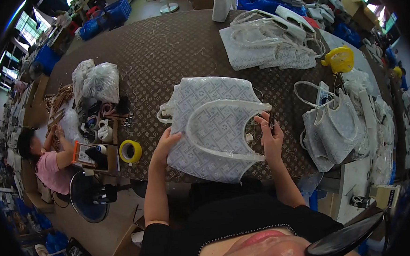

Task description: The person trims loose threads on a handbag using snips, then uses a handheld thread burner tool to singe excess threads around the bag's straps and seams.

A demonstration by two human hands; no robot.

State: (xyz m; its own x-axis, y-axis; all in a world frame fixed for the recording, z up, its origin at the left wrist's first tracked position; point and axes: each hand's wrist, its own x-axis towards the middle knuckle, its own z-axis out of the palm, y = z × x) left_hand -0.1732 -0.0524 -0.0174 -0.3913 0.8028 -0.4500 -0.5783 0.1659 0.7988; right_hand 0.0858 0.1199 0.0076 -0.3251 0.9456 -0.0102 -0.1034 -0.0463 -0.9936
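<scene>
A white handbag (212, 87) with a grey geometric pattern lies on the brown patterned table in front of me, its opening turned to the right. One long white handle loops over its upper face; part of another sticks out at the left. My left hand (165, 148) grips the bag's left edge, thumb on top and fingers hidden beneath. Beside the opening, my right hand (271, 140) is closed around a small dark tool (272, 119) that resembles thread snips. Its fingertips are close to the bag's rim; whether they touch it I cannot tell.
Similar bags lie stacked (251, 47) at the back right, and more stand upright (332, 129) at the right. Yellow tape (130, 151), a plastic-wrapped bundle (101, 82) and a box of tools are at the left. A fan (89, 196) and a seated co-worker (52, 161) are beyond.
</scene>
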